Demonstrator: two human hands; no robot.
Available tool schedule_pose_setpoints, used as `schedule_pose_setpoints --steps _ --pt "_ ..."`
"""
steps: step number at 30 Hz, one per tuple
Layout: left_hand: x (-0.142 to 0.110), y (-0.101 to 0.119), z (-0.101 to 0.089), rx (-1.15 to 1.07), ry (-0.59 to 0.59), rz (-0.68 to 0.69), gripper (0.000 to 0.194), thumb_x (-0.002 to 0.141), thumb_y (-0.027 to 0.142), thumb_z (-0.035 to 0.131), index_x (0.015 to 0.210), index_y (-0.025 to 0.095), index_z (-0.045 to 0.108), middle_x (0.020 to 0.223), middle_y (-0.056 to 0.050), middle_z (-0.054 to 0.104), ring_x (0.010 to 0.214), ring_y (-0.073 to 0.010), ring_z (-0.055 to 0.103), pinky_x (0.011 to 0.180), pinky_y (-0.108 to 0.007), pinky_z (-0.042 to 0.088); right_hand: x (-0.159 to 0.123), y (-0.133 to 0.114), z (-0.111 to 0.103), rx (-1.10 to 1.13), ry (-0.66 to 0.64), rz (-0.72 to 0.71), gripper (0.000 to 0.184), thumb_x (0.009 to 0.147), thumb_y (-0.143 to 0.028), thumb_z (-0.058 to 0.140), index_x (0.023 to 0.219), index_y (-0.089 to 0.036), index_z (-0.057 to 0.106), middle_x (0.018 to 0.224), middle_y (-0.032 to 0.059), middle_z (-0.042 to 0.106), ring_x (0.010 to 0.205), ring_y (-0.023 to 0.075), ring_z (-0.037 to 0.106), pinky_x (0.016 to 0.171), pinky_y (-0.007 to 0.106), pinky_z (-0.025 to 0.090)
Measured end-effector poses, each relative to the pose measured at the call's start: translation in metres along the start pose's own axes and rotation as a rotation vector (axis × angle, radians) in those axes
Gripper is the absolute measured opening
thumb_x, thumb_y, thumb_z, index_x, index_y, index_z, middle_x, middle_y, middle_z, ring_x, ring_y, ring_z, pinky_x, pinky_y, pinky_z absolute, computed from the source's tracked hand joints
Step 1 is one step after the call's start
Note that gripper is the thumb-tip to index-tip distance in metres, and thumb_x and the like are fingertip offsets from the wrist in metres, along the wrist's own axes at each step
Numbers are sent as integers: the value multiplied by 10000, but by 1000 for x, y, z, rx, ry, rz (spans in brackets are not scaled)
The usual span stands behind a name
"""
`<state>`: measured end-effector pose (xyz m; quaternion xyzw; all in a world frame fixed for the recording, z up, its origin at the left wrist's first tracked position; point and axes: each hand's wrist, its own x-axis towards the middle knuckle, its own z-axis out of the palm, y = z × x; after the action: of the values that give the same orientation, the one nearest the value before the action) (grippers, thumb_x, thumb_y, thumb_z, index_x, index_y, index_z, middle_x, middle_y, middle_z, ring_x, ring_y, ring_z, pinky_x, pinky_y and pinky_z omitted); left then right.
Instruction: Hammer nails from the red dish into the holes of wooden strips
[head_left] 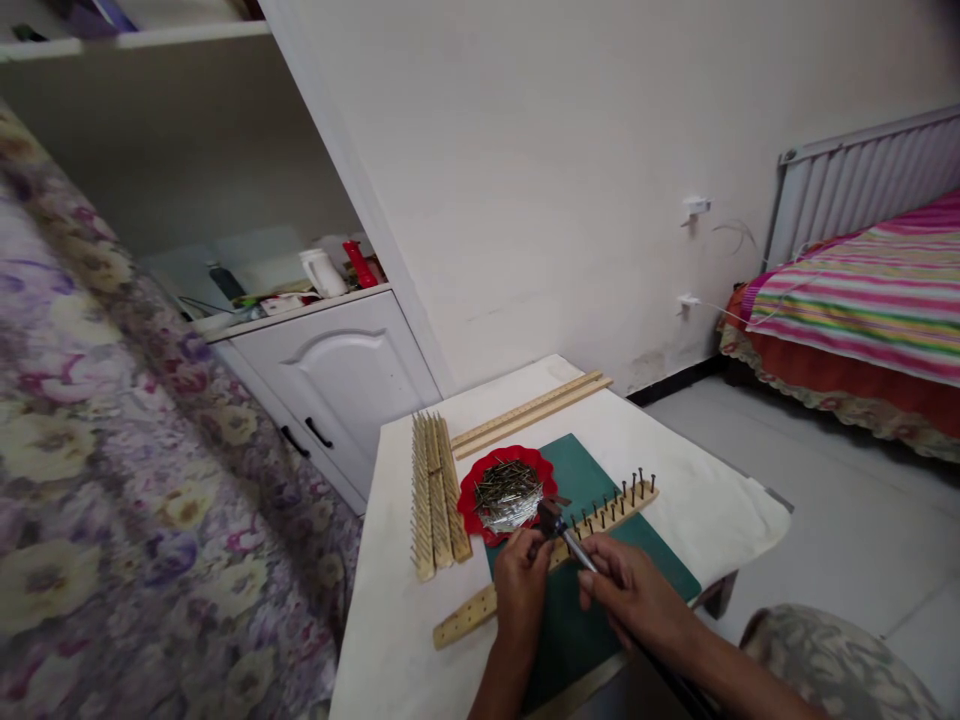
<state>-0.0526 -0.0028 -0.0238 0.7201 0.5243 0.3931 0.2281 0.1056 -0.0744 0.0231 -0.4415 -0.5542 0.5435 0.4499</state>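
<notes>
In the lower middle of the frame, the right hand (pixel 634 585) has its fingers wrapped around the handle of a hammer (pixel 576 549), whose head is just beside the left hand (pixel 523 572). The left fingers are bent together over the strip (pixel 559 556); whether they grip a nail cannot be told. The strip slants from lower centre up toward the right across a green mat (pixel 576 634), upright nails (pixel 615 499) in its right part. Left of the mat's upper part, a red plate (pixel 553 467) holds loose nails (pixel 506 487), partly overlapping the mat on the worktop (pixel 697 490).
</notes>
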Motion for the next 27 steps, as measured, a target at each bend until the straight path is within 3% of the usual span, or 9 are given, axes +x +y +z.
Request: schedule_pose_setpoints --steps 6,12,20,23,27 --pt "-1 0 1 -8 9 -24 154 775 235 522 638 167 544 629 24 520 610 -123 470 574 -217 329 2 -4 2 -270 43 -156 67 806 -157 490 784 -188 545 575 -48 582 548 130 503 539 233 354" --pt "-2 -3 2 -18 8 -21 117 771 219 507 687 167 571 652 17 551 627 -129 485 590 -222 340 1 -1 2 -284 32 -146 84 794 -134 476 795 -194 536 604 -44 584 583 145 518 565 240 363" --pt "-6 2 -2 21 -5 -3 147 778 248 521 683 174 606 682 0 556 641 -140 513 590 -230 369 -2 -6 3 -169 37 -76 76 835 -240 465 824 -198 527 601 -52 575 421 103 450 417 213 322" --pt "-7 9 -17 -21 -38 3 141 791 261 520 795 189 641 757 -15 598 673 -153 549 623 -244 410 -2 -4 0 -91 46 -34 120 850 -309 461 898 -208 505 632 -56 587 324 77 395 324 199 265" --pt "10 9 -44 46 22 61 178 826 252 470 828 192 638 808 -37 625 753 -178 572 674 -269 430 -2 0 -6 -27 71 -1 147 844 -360 479 857 -215 492 651 -59 582 287 53 401 291 175 273"
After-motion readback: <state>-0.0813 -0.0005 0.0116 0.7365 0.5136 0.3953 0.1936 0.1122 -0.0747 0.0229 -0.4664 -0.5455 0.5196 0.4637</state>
